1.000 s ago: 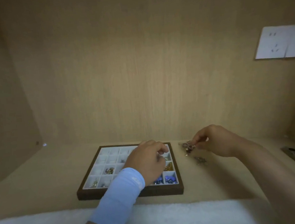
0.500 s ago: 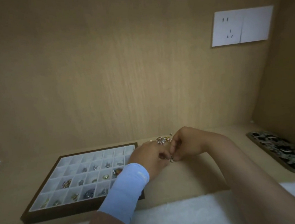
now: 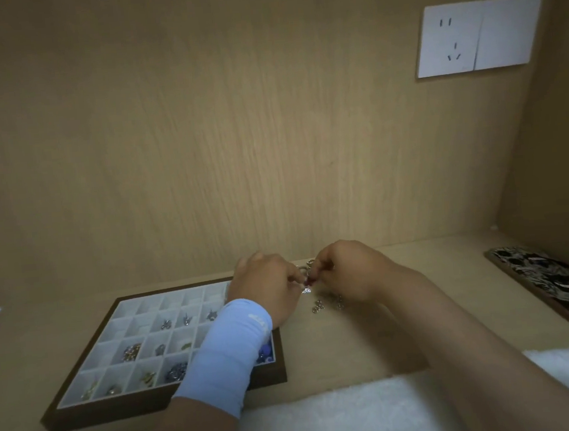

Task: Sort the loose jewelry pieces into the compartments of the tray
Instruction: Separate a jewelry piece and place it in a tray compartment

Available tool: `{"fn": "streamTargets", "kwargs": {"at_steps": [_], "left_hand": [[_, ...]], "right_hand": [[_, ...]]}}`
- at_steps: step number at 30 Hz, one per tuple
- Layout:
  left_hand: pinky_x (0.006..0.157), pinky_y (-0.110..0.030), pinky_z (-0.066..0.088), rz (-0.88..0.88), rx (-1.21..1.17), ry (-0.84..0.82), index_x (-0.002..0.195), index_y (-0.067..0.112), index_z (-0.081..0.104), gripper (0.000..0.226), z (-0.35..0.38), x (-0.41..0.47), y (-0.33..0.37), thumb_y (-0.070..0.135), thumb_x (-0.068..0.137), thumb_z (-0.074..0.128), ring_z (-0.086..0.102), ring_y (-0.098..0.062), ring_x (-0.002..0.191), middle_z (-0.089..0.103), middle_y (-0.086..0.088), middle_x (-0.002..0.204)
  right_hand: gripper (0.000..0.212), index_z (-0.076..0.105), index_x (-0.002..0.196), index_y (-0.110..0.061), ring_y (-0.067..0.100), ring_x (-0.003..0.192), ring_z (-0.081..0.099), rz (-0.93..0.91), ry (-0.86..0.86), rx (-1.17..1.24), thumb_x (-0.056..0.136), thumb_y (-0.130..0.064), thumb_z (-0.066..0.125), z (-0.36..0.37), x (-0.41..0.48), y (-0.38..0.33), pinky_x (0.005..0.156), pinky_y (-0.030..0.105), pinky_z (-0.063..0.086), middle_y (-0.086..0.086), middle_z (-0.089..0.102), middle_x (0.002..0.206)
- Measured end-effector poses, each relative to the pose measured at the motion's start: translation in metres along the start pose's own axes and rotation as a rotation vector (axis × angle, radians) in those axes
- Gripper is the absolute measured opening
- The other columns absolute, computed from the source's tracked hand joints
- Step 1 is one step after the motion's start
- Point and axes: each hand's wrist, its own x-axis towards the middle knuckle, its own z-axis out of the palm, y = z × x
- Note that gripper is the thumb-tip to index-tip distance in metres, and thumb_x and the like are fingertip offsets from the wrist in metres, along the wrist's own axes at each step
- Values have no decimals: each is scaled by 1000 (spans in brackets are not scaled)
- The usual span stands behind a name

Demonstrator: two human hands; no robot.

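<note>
Left grip [image 3: 265, 285] and right grip [image 3: 346, 271] meet fingertip to fingertip, each with curled fingers pinching one small silvery piece [image 3: 304, 278] just off the surface [image 3: 453, 269]. The piece is too small to tell its long axis or which way it points. It hangs just past the far right corner of the tray [image 3: 155, 407], close to the back wall [image 3: 236, 150].

The left forearm, in a pale blue sleeve [image 3: 230, 354], crosses the tray's right side. The tray lies with its long side roughly along the near edge, skewed so its near left corner comes closest to that edge. Several near compartments hold small items; the far rows look bare.

More loose pieces [image 3: 318, 307] lie on the surface just right of the tray, below the grips. Open surface runs from there to a dark patterned board [image 3: 557, 284] at the right edge. A white cloth [image 3: 328, 417] covers the near edge.
</note>
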Motion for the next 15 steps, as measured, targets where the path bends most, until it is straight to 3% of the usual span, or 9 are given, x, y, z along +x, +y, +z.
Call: {"fn": "streamTargets", "kwargs": {"at_steps": [3, 7, 12, 15], "left_hand": [[96, -36, 30, -3, 89, -53, 106, 41, 73, 26, 3, 6, 4, 44, 93, 51, 47, -20, 112, 67, 11, 108], [94, -34, 30, -13, 97, -73, 95, 36, 75, 23, 8, 8, 7, 44, 91, 54, 50, -19, 107, 70, 10, 99], [93, -34, 29, -28, 85, -66, 87, 31, 74, 21, 9, 7, 8, 40, 91, 55, 51, -18, 106, 70, 11, 93], [94, -34, 29, -26, 89, -58, 84, 30, 72, 22, 9, 5, 8, 34, 91, 51, 51, -18, 105, 69, 10, 89]], "right_hand": [[16, 77, 88, -26, 11, 78, 63, 5, 3, -22, 89, -23, 61, 5, 1, -2, 72, 27, 51, -11, 68, 80], [15, 77, 89, -22, 17, 83, 66, -1, -19, -43, 90, -25, 62, 6, 1, -2, 77, 33, 55, -4, 72, 85], [17, 79, 88, -24, 13, 80, 66, 13, -37, -19, 87, -24, 62, 4, -1, -5, 77, 31, 56, -11, 67, 76], [23, 79, 91, -30, 9, 77, 66, 33, -64, -16, 76, -33, 62, 1, -5, -9, 74, 28, 56, -11, 70, 76]]}}
